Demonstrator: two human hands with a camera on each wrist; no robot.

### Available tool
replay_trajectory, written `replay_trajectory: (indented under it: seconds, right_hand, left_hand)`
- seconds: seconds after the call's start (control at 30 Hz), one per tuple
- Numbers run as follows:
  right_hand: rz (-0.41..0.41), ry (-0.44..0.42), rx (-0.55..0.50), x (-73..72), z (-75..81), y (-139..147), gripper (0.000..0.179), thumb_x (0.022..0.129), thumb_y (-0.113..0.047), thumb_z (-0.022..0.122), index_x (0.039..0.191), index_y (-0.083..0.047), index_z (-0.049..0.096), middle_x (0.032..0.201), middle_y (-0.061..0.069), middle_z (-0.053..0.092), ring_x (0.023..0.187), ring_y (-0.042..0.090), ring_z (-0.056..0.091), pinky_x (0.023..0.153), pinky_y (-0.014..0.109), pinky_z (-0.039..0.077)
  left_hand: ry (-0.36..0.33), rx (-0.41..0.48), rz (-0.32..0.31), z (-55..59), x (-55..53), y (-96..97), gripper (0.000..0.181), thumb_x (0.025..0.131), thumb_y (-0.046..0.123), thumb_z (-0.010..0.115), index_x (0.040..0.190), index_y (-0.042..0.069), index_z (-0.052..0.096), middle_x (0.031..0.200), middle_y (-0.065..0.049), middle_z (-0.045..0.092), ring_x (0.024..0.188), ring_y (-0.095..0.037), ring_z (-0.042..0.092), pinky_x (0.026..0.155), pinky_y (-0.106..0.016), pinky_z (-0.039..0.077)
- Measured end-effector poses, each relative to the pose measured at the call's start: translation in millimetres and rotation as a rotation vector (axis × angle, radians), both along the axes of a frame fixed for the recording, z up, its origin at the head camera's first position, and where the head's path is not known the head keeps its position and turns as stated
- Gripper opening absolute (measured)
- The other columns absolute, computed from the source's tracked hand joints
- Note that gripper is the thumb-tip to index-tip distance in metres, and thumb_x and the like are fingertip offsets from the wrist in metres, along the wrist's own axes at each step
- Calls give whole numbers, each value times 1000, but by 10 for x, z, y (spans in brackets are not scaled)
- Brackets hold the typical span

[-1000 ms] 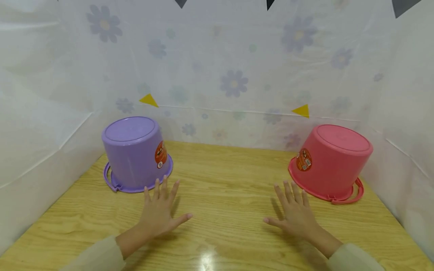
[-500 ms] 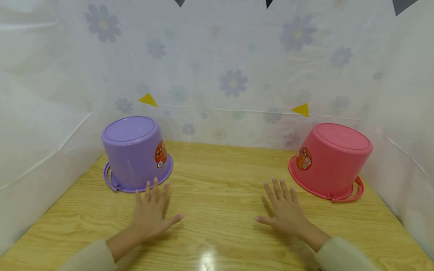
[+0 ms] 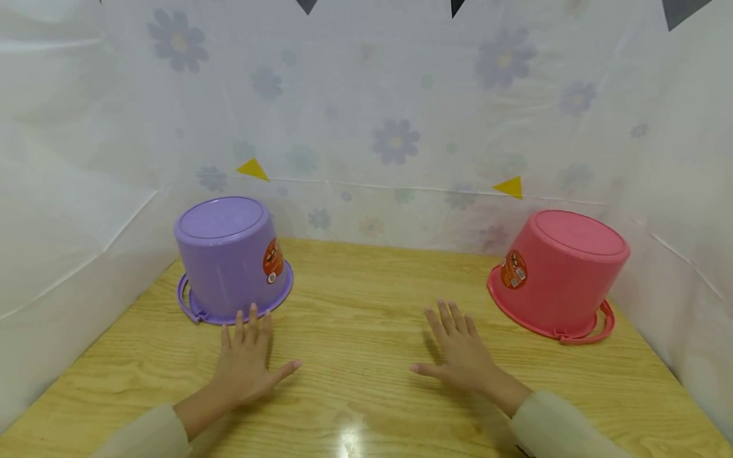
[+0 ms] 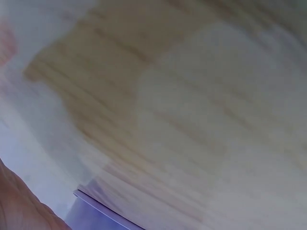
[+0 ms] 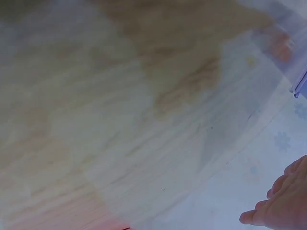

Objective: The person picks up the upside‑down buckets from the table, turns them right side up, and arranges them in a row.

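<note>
A purple bucket (image 3: 226,267) stands upside down at the left of the table, its handle at the lower left. My left hand (image 3: 245,369) is spread flat in front of it, the fingertips overlapping the bucket's rim in the head view; whether they touch cannot be told. At the right, a red bucket (image 3: 564,280) is also upside down, with its handle at the lower right. My right hand (image 3: 465,359) is spread with straight fingers, apart from the red bucket and to its left. Neither hand holds anything. In the left wrist view a purple bucket edge (image 4: 105,215) shows.
The wooden table (image 3: 355,318) carries both buckets. A white sheet (image 3: 343,95) with flowers hangs at the back, and plain white sheets (image 3: 687,191) close off the sides. Two yellow triangles (image 3: 252,169) are on the back sheet.
Both hands have moved left, the right hand farther from the red bucket. Their fingers stay spread. The buckets have not moved.
</note>
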State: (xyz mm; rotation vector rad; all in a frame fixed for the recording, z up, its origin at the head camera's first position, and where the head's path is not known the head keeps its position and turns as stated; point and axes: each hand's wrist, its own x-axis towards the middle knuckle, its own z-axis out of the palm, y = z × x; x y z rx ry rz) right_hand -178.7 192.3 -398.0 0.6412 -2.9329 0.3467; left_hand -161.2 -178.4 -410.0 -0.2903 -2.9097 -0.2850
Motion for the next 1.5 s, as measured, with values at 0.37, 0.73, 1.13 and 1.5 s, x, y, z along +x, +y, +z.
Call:
replay_trajectory:
  seconds: [0.37,0.73,1.13,1.5]
  right_hand:
    - [87,-35,39,-64,-23,-204,102,77,-62,59,147,-1,18,154,22,6,142,42,8,112,61,13]
    - [143,-49,45,-135,34,-426,98,81,-62,56,147,1,18,154,24,6,142,42,8,113,60,14]
    - [144,-109,23,-249,-1,-658,98,82,-62,54,147,0,16,155,22,8,143,40,7,114,58,13]
    - [164,-147,22,-317,-13,-831,97,84,-62,52,147,1,15,154,23,8,143,40,7,115,56,14]
  left_hand:
    - [2,4,-8,-31,-4,-65,102,78,67,52,142,-8,25,148,-34,15,135,-55,13,106,-70,11]
    - [5,17,1,-96,-51,-118,99,80,64,52,141,-9,25,146,-35,19,134,-54,17,105,-70,14]
    - [-55,13,0,-53,-70,-142,98,82,63,50,141,-12,24,148,-31,20,137,-46,19,107,-68,13]
    - [-37,5,-31,-38,-85,-180,95,83,61,50,139,-13,28,146,-31,25,136,-46,23,109,-62,19]
